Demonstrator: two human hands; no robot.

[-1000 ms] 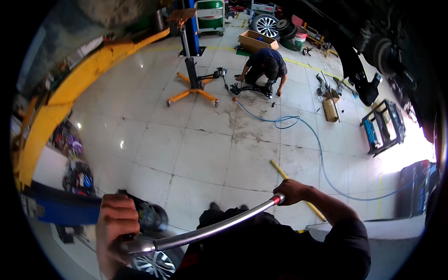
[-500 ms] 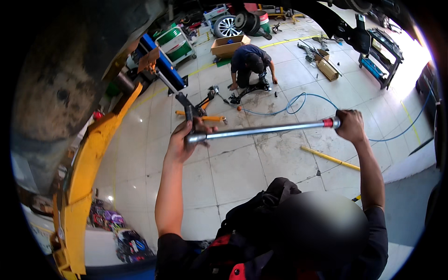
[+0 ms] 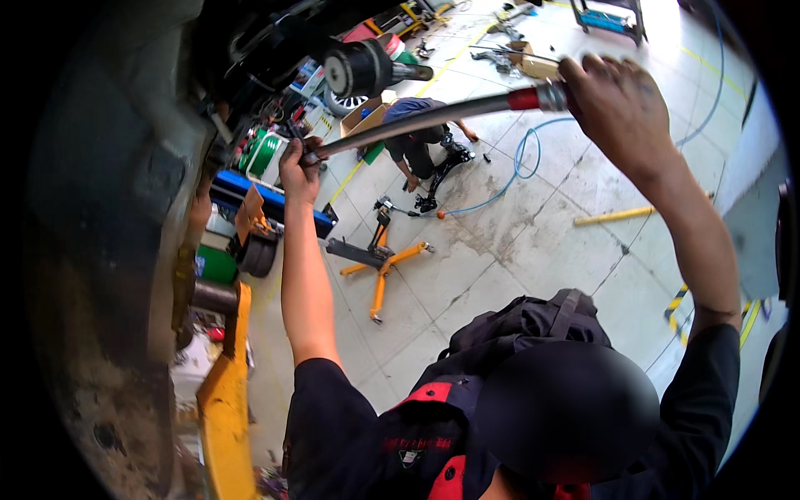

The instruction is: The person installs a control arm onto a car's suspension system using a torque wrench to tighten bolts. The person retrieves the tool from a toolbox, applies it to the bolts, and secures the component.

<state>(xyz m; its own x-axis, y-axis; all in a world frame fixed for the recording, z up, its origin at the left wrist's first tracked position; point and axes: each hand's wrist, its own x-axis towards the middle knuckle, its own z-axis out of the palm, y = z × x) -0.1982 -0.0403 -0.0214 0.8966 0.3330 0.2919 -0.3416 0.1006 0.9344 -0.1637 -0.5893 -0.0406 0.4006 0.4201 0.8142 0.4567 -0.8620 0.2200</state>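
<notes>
A long silver torque wrench (image 3: 433, 119) with a red ring near one end slants across my raised arms. My left hand (image 3: 300, 173) is closed around its left, head end, which is partly hidden by the fingers. At the other end, past the red ring, my right hand (image 3: 621, 121) wraps the grip, higher than the left. Just above the wrench's shaft hangs a black cylindrical part with a metal stub (image 3: 358, 71), under the dark vehicle underside. Whether the wrench's head touches anything there I cannot tell.
A yellow lift arm (image 3: 225, 408) rises at the left. Beyond my hands another person (image 3: 412, 142) crouches over a black suspension arm (image 3: 450, 173). An orange-legged stand (image 3: 383, 262), a blue hose (image 3: 521, 158) and a yellow bar (image 3: 612, 217) are on the tiled floor.
Both hands have lifted the wrench upward, the right hand most, so it now slants instead of lying nearly level. The view has turned, bringing the hanging cylindrical part closer.
</notes>
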